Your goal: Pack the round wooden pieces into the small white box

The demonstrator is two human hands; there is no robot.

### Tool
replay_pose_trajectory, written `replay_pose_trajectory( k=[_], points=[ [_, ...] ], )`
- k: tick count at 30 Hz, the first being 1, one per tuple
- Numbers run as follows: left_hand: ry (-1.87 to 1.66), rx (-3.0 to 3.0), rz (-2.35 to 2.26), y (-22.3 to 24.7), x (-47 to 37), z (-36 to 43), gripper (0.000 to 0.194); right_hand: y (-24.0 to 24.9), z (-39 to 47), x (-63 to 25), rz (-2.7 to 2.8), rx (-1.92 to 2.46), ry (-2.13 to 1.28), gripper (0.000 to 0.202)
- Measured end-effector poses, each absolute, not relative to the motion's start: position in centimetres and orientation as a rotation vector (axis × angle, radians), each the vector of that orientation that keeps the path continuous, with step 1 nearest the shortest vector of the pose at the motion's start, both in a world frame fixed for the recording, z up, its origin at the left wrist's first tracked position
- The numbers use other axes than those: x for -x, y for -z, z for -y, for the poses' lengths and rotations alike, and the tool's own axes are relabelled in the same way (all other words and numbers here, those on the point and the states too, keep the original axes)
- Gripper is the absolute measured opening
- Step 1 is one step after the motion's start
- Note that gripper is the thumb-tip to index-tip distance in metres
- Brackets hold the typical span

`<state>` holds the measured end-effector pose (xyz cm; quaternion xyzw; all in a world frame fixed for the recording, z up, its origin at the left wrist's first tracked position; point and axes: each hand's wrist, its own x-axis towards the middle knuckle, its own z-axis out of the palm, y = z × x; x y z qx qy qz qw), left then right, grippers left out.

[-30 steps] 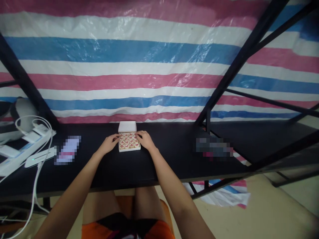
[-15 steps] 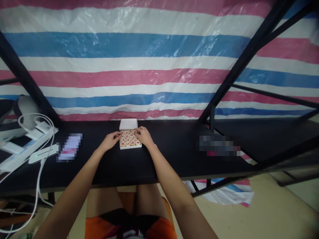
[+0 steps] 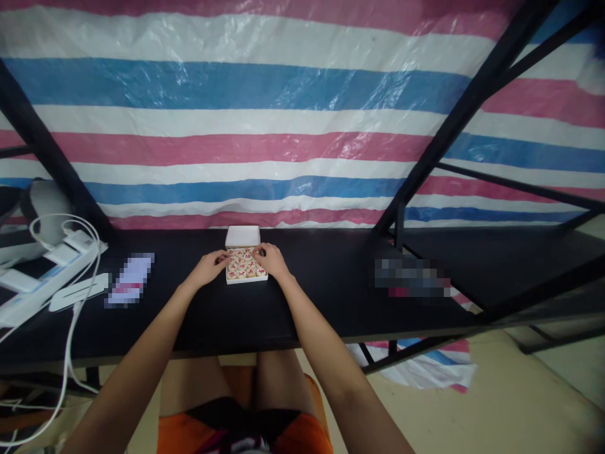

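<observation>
A shallow white box (image 3: 246, 280) full of round Chinese chess pieces (image 3: 242, 265) with red characters sits on the black table in front of me. Behind it, against its far side, stands a white lid (image 3: 242, 236). My left hand (image 3: 208, 267) is at the box's left side, its fingers bent and their tips on the left edge by the pieces. From the right, my right hand (image 3: 273, 260) curls over the upper right corner, thumb and fingers against the edge and the pieces there. Its fingertips partly cover the far-right pieces.
On the left lie a blurred-out phone-like object (image 3: 130, 280), a flat white device (image 3: 80, 292), a white power strip (image 3: 51, 274) with plugs, and looping white cables (image 3: 72, 353). A blurred dark object (image 3: 411, 277) is at right. Black frame bars (image 3: 449, 132) slant up beside striped sheeting.
The view has shifted very slightly. Both hands stay at the box, with only slight finger movement, and the pieces look the same. The green light on the white device no longer shows.
</observation>
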<state>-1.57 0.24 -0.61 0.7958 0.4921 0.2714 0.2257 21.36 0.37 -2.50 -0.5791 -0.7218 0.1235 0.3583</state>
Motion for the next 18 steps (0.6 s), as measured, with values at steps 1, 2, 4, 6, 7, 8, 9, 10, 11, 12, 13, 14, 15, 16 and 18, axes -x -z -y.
replay_pose_trajectory(
  k=[1, 2, 4, 6, 7, 8, 9, 10, 11, 12, 13, 14, 15, 16, 18],
  points=[
    [-0.745, -2.197, -1.354, 0.6, 1.5, -0.2, 0.042, 2.5, -0.5, -21.2, 1.843, 1.505, -0.330, 0.019],
    [-0.742, -2.198, -1.351, 0.5, 1.5, -0.2, 0.042, 2.4, -0.5, -21.1, 1.830, 1.511, -0.332, 0.021],
    [-0.737, -2.196, -1.348, 0.4, 1.5, -0.1, 0.043, 2.2, -0.6, -20.9, 1.817, 1.504, -0.295, 0.027],
    [-0.728, -2.193, -1.349, 0.3, 1.4, 0.0, 0.043, 1.9, -0.5, -21.2, 1.784, 1.481, -0.223, 0.030],
    [-0.725, -2.192, -1.351, 0.2, 1.4, 0.0, 0.043, 1.8, -0.4, -21.5, 1.750, 1.473, -0.186, 0.029],
    [-0.726, -2.188, -1.354, 0.1, 1.4, 0.1, 0.043, 1.7, -0.3, -22.0, 1.704, 1.476, -0.157, 0.028],
    [-0.730, -2.184, -1.355, 0.0, 1.5, 0.1, 0.044, 1.7, -0.1, -22.6, 1.659, 1.492, -0.141, 0.027],
    [-0.736, -2.177, -1.355, 0.0, 1.6, 0.1, 0.043, 1.8, 0.0, -23.2, 1.612, 1.528, -0.131, 0.026],
    [-0.743, -2.167, -1.356, 0.0, 1.8, 0.1, 0.043, 2.0, 0.1, -23.9, 1.585, 1.589, -0.143, 0.024],
    [-0.748, -2.158, -1.355, 0.0, 1.9, 0.0, 0.043, 2.2, 0.3, -24.5, 1.595, 1.657, -0.173, 0.022],
    [-0.749, -2.151, -1.353, 0.0, 2.1, 0.0, 0.042, 2.5, 0.4, -24.9, 1.615, 1.726, -0.202, 0.021],
    [-0.742, -2.146, -1.348, 0.1, 2.3, -0.1, 0.042, 2.7, 0.5, -25.2, 1.648, 1.777, -0.220, 0.020],
    [-0.732, -2.144, -1.342, 0.2, 2.5, -0.2, 0.042, 2.9, 0.6, -25.3, 1.686, 1.810, -0.224, 0.020],
    [-0.720, -2.145, -1.335, 0.2, 2.6, -0.3, 0.042, 3.0, 0.8, -25.2, 1.725, 1.826, -0.215, 0.021],
    [-0.699, -2.155, -1.319, 0.2, 2.8, -0.4, 0.043, 3.1, 1.0, -24.7, 1.803, 1.812, -0.180, 0.025]
  ],
)
